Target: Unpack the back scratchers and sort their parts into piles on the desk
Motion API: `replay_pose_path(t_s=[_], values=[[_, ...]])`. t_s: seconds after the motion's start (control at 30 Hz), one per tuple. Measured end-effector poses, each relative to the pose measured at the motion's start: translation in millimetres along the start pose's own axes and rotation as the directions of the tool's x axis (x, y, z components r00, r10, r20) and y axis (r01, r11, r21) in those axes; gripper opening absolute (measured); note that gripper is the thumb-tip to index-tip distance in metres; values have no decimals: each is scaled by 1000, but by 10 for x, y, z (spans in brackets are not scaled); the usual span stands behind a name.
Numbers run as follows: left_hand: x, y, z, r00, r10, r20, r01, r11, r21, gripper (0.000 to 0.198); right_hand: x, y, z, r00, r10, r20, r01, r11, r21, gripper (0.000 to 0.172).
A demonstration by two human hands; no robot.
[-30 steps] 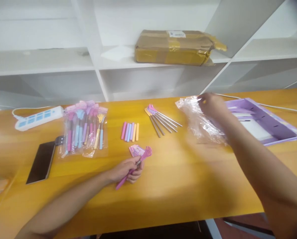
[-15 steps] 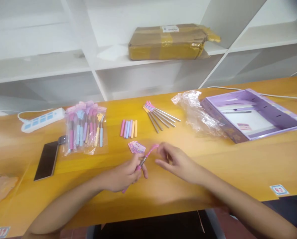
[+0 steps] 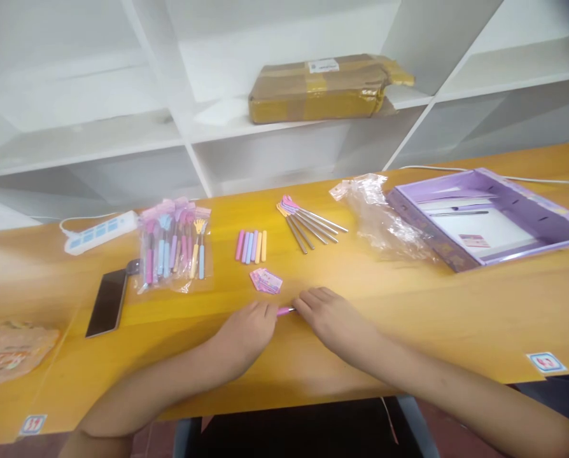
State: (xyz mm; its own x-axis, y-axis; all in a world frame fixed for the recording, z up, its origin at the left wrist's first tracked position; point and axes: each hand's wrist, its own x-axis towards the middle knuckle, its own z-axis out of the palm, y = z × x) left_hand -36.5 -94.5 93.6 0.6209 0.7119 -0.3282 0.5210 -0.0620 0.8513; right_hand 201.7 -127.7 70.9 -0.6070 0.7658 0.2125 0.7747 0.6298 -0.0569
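Observation:
My left hand is closed around the pink handle of a back scratcher. My right hand grips its metal rod, hiding the other end. Between the two hands only a short stretch of pink and silver shows. Just beyond lie a few small printed cards, overlapping. Behind them several coloured handle tubes lie side by side in pink, blue, purple and yellow. To their right several metal rods with coloured hooked ends are fanned out on the table.
Bagged back scratchers lie at left, near a power strip and a phone. Crumpled clear plastic touches an open purple box at right. A taped carton sits on the shelf behind the table.
My right hand has closed on the back scratcher's rod, where before it was open near the tip. Both hands now meet over it, held more level. The view has shifted slightly.

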Motion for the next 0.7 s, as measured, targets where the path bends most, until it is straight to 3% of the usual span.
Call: replay_pose_path(t_s=[0.07,0.13,0.2,0.27,0.37,0.4,0.53,0.7], values=[[12,12,28,1000,10,9,-10,1000,-2,17,20,-67,56,999,-35,33,36,999,-37,16],[23,42,31,983,-33,181,55,992,-115,23,48,-107,129,995,-74,70,76,997,-31,14],[37,71,40,904,-87,420,222,933,-283,35,79,-84,200,988,-131,83,132,991,-3,22],[52,83,73,820,-113,562,406,806,-430,46,109,-2,242,978,-206,35,206,978,3,27],[63,79,147,759,-97,644,569,579,-583,58,155,140,223,947,-295,-131,291,956,-49,35],[61,80,168,744,-90,662,594,543,-594,61,169,177,196,931,-311,-191,304,950,-67,38],[22,141,216,718,-73,692,633,480,-607,65,204,251,49,871,-347,-348,329,938,-112,40],[-36,249,244,712,-48,701,644,443,-624,70,192,266,-24,845,-378,-379,364,925,-110,45]])
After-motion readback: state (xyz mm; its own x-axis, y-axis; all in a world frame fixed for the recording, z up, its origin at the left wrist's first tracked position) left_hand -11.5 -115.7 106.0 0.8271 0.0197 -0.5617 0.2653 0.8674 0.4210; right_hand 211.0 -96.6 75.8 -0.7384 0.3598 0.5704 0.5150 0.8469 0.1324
